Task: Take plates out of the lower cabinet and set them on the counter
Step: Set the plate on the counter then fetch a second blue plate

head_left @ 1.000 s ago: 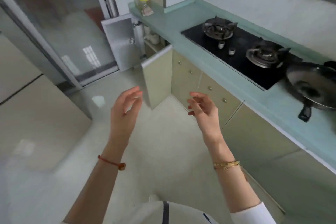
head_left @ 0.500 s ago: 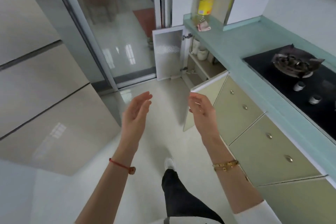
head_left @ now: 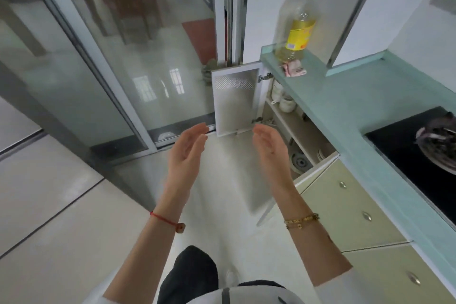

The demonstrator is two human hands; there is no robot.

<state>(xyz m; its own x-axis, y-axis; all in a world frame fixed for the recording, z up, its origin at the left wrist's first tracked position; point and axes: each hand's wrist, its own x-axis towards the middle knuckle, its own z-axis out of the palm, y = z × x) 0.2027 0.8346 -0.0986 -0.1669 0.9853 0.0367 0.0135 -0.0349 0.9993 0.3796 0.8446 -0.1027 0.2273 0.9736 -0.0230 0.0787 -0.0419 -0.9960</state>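
The lower cabinet (head_left: 296, 128) stands open under the pale green counter (head_left: 345, 106), with both doors swung out. White cups (head_left: 286, 102) sit on its upper shelf. On the lower shelf, plates (head_left: 320, 154) stand on edge beside a round dish (head_left: 299, 163), mostly hidden by the near door. My left hand (head_left: 187, 153) and my right hand (head_left: 271, 148) are raised in front of me over the floor, palms facing each other, fingers apart, holding nothing. Both are short of the cabinet opening.
An oil bottle (head_left: 297, 27) and a pink cloth (head_left: 294, 70) sit at the counter's far end. A black gas hob (head_left: 414, 153) lies at the right. Drawer fronts (head_left: 350, 212) line the right side. A glass sliding door (head_left: 123, 69) is ahead on the left.
I have stepped closer to the open cabinet and the view has swung left, so the hob slid to the right edge. Both hands stay raised and empty, a little further apart.
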